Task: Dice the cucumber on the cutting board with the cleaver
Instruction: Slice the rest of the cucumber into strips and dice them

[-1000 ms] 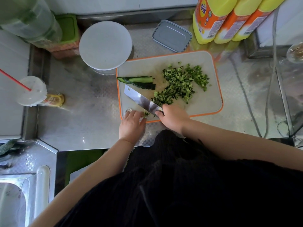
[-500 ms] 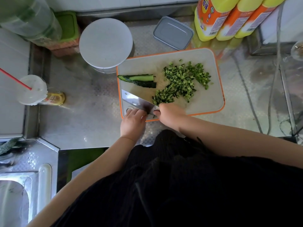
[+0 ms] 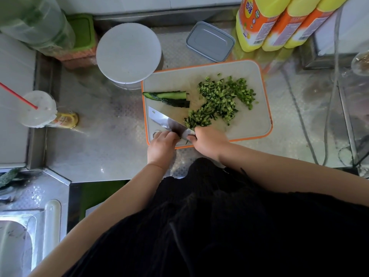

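Cutting board [image 3: 257,126]: centre frame, as 0.5 s ago.
Diced cucumber [image 3: 221,98]: heap upper right — uncut strips [image 3: 169,97] upper left.
Cleaver [image 3: 167,121]: low near edge, unchanged.
Right hand [image 3: 209,142]: fist wrapped round handle.
Left hand [image 3: 161,146]: fingers curled at blade — what it pins is hidden.

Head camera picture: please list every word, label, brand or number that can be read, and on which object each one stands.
Yellow bottles: orange labels with print and barcodes, too blurred to read.
Small yellow jar beside the cup: label print too small to read.
Cleaver, cutting board, grey box: no text visible.
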